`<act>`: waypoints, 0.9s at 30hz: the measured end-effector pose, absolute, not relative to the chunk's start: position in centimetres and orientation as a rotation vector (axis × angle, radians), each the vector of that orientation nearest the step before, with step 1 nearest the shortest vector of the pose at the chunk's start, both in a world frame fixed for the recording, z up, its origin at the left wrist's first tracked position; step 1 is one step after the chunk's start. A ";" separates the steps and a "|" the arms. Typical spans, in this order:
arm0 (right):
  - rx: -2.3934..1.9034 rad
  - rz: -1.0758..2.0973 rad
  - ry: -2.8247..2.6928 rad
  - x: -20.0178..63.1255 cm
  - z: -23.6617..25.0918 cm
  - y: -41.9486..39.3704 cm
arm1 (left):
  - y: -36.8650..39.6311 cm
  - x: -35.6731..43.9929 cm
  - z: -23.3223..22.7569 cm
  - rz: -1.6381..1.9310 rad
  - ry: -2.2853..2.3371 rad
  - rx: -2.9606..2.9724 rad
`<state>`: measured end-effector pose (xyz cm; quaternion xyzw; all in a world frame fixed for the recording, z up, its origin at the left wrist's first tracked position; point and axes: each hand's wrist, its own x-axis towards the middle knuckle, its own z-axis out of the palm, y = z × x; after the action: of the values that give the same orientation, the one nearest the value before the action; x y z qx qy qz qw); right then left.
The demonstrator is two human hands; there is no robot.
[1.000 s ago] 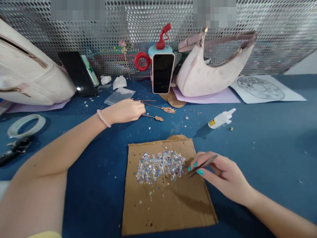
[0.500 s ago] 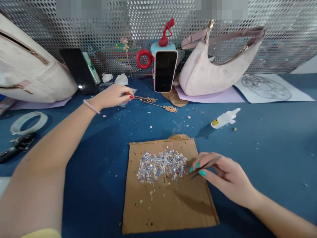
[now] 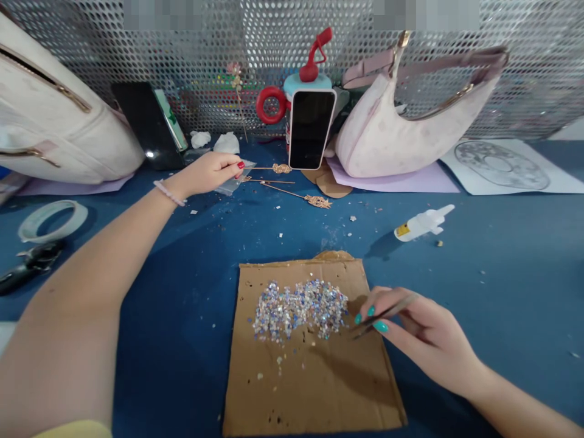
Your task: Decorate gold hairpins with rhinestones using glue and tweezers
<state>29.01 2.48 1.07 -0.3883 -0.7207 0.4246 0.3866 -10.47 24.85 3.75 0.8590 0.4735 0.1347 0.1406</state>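
At the far side, the left hand pinches a gold ornamented stick; nearer, the right hand pinches tweezers beside glittering bits.

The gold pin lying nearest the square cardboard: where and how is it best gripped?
Probably pinch the gold pin by the middle of its thin stem, reaching from the left: the bare stem runs toward the left hand, while the wider, ornate head points right.
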 end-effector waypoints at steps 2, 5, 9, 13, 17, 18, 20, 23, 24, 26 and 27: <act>-0.991 1.088 -1.829 29.0 1.2 2.5 | 24.7 -10.3 3.7 0.371 1.356 2.471; -0.986 1.076 -1.835 29.0 1.4 2.5 | 24.4 -9.9 3.9 0.350 1.321 2.471; -0.985 1.074 -1.835 28.9 1.3 2.5 | 23.8 -9.2 4.1 0.335 1.274 2.498; -0.981 1.075 -1.844 29.0 1.1 2.4 | 23.6 -8.8 4.1 0.332 1.231 2.557; -0.976 1.061 -1.857 29.2 1.1 2.4 | 23.5 -8.4 3.9 0.289 1.183 2.634; -0.973 1.060 -1.860 29.2 1.1 2.4 | 23.5 -8.3 3.8 0.266 1.170 2.655; -0.970 1.063 -1.866 29.2 1.2 2.5 | 23.5 -8.1 3.6 0.202 1.144 2.698; -0.966 1.071 -1.874 29.1 1.1 2.5 | 23.5 -7.9 3.3 0.095 1.117 2.761; -0.963 1.071 -1.876 29.2 1.1 2.4 | 23.5 -7.8 3.3 0.060 1.109 2.782; -0.957 1.067 -1.879 29.2 1.0 2.4 | 23.5 -7.9 3.2 0.005 1.091 2.823; -0.955 1.065 -1.881 29.3 1.0 2.3 | 23.5 -7.9 3.2 -0.011 1.080 2.840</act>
<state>29.29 2.34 1.01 -0.3738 -0.7364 0.4169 0.3797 -7.94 23.54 3.15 0.9335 0.3549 -0.0036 0.0515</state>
